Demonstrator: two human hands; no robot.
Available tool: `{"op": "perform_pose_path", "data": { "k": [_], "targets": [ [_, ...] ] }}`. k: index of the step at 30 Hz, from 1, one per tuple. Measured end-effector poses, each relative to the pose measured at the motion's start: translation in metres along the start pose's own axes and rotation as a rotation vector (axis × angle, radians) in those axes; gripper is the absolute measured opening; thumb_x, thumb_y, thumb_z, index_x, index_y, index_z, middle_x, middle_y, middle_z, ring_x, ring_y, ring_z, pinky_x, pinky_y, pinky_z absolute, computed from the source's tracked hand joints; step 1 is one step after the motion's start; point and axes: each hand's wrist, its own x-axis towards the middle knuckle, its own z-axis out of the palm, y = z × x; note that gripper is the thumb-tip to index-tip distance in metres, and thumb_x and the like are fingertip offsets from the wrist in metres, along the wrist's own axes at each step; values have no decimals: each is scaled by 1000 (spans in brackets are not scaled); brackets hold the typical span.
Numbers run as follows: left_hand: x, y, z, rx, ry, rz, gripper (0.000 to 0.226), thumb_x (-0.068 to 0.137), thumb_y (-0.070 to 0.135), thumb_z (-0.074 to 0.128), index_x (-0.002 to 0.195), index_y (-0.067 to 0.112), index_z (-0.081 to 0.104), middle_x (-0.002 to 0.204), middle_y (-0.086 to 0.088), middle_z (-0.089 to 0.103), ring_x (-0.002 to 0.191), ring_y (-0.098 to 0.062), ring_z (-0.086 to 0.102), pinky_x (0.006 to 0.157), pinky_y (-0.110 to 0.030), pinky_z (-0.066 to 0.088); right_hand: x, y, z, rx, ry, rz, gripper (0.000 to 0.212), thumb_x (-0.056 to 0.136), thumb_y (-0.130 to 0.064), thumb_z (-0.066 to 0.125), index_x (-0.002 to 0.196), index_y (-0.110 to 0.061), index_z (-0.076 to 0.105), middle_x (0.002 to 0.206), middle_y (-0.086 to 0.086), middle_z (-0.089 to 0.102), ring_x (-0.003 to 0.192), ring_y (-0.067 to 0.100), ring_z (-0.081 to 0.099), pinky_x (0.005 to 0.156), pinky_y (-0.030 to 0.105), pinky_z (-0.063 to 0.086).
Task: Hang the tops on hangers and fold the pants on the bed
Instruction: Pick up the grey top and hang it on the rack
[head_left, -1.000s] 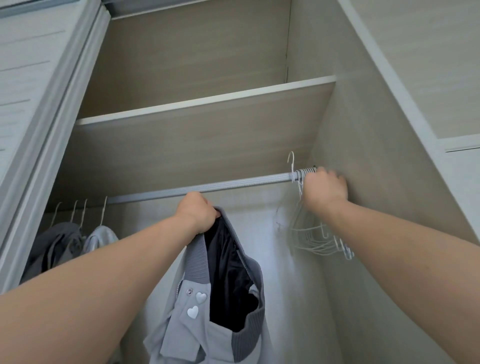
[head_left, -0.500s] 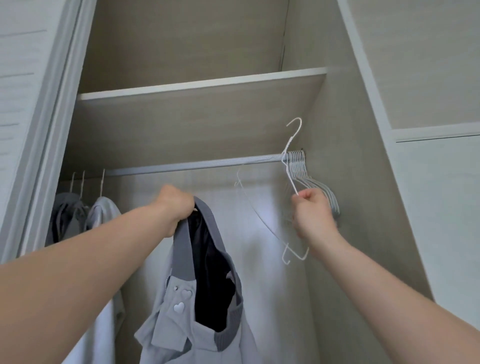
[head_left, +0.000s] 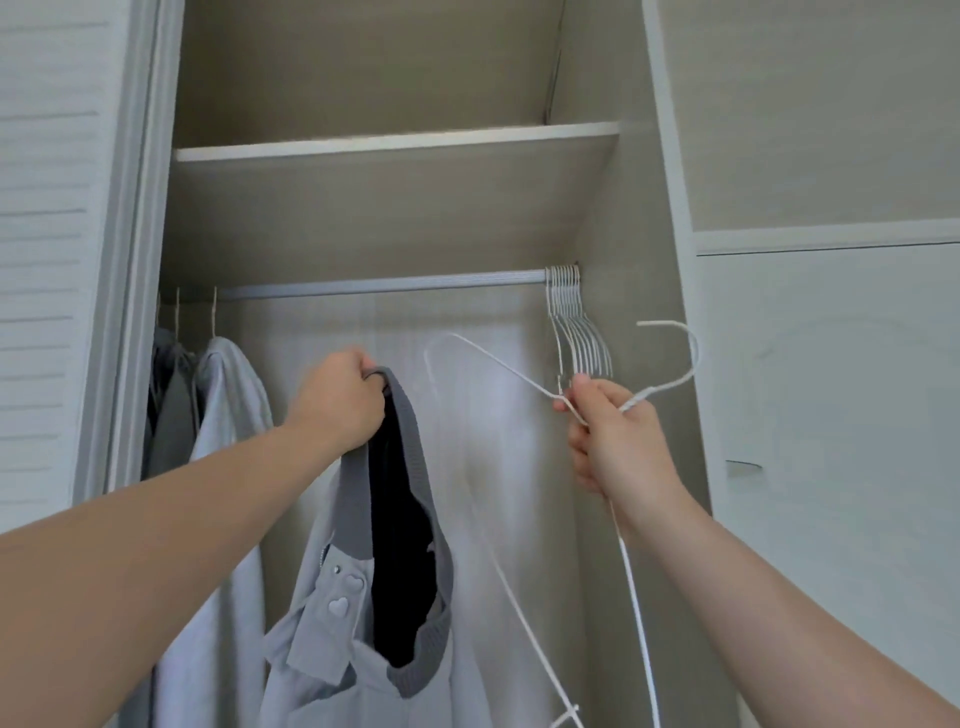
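a person's left hand (head_left: 337, 400) holds a pale grey jacket (head_left: 358, 670) up inside an open wardrobe (head_left: 613, 218), its fingers (head_left: 363, 366) clamped round the darker grey ribbed collar. the jacket hangs below the clothes rail (head_left: 384, 285), collar gaping to show a black lining. two small heart-shaped buttons and a round stud sit on the front placket, and a ribbed band in the same darker grey runs along the lower edge of the opening. the right hand (head_left: 618, 436), raised near the wardrobe's right wall, pinches a thin white wire hanger (head_left: 654, 392) at the neck, fingers (head_left: 597, 402) closed on the wire. the hook points up and to the right, one shoulder juts left toward the jacket, and the rest of the frame trails down past the wrist. jacket and hanger are apart. just above the right hand, a tight bunch of matching white hangers (head_left: 574, 332) crowds the right end of the rail. at the left end, grey garments (head_left: 228, 395) hang on hangers, under a bare shelf (head_left: 395, 140).
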Motion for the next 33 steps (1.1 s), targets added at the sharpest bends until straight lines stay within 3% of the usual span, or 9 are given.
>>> {"op": "perform_pose_path", "data": {
  "k": [8,12,16,19,23,25,27,31,33],
  "targets": [
    [-62,35,-28,249,105,357,12,101,16,49,91,11,54,85,-12,61,86,-36,54,68,-44,42,-75,-31,-60,33,-52,-12,37,103,-22,48,70,-16,62,46,-4,27,34,9,19,38,13,17],
    [-106,60,-31,222,103,239,13,100,16,50,91,12,58,82,-11,65,82,-34,59,70,-46,49,-129,-39,-110,84,-61,7,45,103,-18,48,62,-21,67,46,-5,25,35,9,17,39,12,17],
    [-158,77,-33,133,31,76,17,98,19,57,81,19,62,80,-7,68,81,-27,62,75,-42,52,-191,-38,-170,110,-129,87,33,94,-26,57,65,-12,65,44,-3,22,35,9,15,45,10,20],
    [-210,83,-31,117,8,0,17,95,18,63,79,18,67,77,-5,68,72,-18,61,64,-25,47,-238,-39,-207,121,-224,175,33,78,-38,61,66,-7,65,42,0,21,36,6,17,47,11,20],
    [-281,96,-28,9,-96,-159,28,90,12,68,64,22,66,62,5,63,52,1,52,51,-5,37,-293,-42,-243,62,-317,244,29,79,-32,61,65,-7,65,38,1,26,33,8,19,42,10,22],
    [-312,104,-25,-69,-140,-251,29,89,10,70,62,21,67,56,10,61,47,5,51,51,-6,39,-311,-41,-260,-17,-351,268,26,88,-24,62,66,-10,66,39,-1,28,33,11,21,41,10,31],
    [-339,114,-24,-110,-177,-307,25,87,11,72,64,17,69,51,14,60,45,5,50,49,-9,40,-326,-42,-278,-103,-415,281,30,93,-31,65,70,-13,67,41,-1,29,36,11,23,53,8,39],
    [-380,143,-19,-48,-305,-280,18,85,15,74,67,16,73,62,2,69,57,-5,58,60,-21,49,-341,-51,-309,-280,-438,212,25,92,-36,61,76,-18,68,45,1,30,42,13,25,42,21,22],
    [-399,159,-14,-25,-369,-264,21,85,15,74,64,19,70,55,6,63,52,-5,53,53,-18,44,-344,-56,-320,-286,-439,192,25,92,-38,64,78,-18,68,45,-1,31,43,14,26,42,22,22]
  ]
}}
